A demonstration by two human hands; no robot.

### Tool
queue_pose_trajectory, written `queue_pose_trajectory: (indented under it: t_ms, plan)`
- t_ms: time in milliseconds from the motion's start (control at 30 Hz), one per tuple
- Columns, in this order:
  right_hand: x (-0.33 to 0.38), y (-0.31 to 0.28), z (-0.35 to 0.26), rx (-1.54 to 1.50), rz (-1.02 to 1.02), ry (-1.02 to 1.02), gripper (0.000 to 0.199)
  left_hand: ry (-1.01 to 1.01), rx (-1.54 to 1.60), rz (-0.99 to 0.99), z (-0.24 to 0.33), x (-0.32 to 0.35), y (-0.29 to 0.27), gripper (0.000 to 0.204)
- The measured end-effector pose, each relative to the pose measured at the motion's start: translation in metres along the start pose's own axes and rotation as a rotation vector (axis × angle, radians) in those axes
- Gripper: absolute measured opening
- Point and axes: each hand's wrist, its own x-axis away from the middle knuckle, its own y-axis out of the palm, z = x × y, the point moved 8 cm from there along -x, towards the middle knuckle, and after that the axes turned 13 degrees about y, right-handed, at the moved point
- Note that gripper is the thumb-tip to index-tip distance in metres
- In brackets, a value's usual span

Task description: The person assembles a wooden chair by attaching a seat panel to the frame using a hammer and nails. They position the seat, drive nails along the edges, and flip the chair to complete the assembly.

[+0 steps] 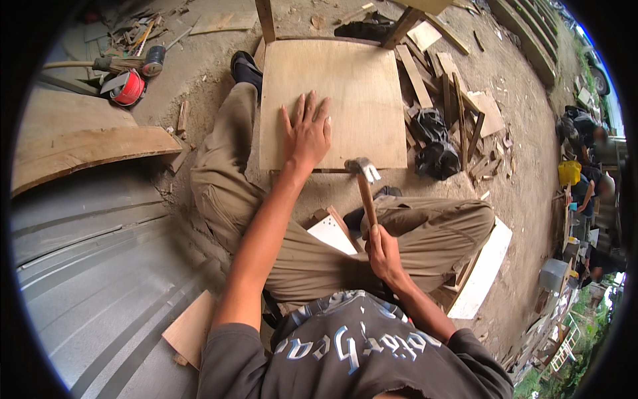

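Note:
In front of me is a square plywood panel (359,86), set like a chair seat, with wooden uprights (265,20) rising at its far corners. My left hand (308,133) lies flat on the panel, fingers spread and pointing away from me. Wrapped round the wooden handle of a claw hammer (367,193) is my right hand (383,253). The hammer's metal head is at the panel's near edge, right of centre; I cannot tell whether it touches. No nail can be made out there.
Wood offcuts (415,76) and a black plastic bag (435,143) lie to the right. At left are a curved plank (86,156), grey metal sheeting (113,266), a red bucket (128,88) and a broom (113,64). Other people (588,189) are at the far right.

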Motion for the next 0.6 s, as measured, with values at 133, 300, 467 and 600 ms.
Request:
queue_pose_trajectory:
  t_ms: [133, 300, 467, 600]
  plan:
    - [0.007, -0.01, -0.04, -0.234, -0.06, -0.122, 0.039, -0.015, 0.037, 0.001, 0.001, 0.009, 0.002, 0.051]
    - [0.042, -0.031, -0.129, -0.246, 0.015, -0.568, 0.052, -0.018, 0.05, -0.057, 0.005, 0.001, -0.001, 0.053]
    - [-0.008, 0.005, -0.059, 0.005, 0.027, -0.28, 0.041, -0.025, 0.053, -0.06, 0.0, 0.003, -0.003, 0.053]
    - [0.008, 0.006, -0.068, 0.117, -0.003, -0.323, 0.028, -0.011, 0.052, -0.02, -0.001, 0.003, 0.002, 0.053]
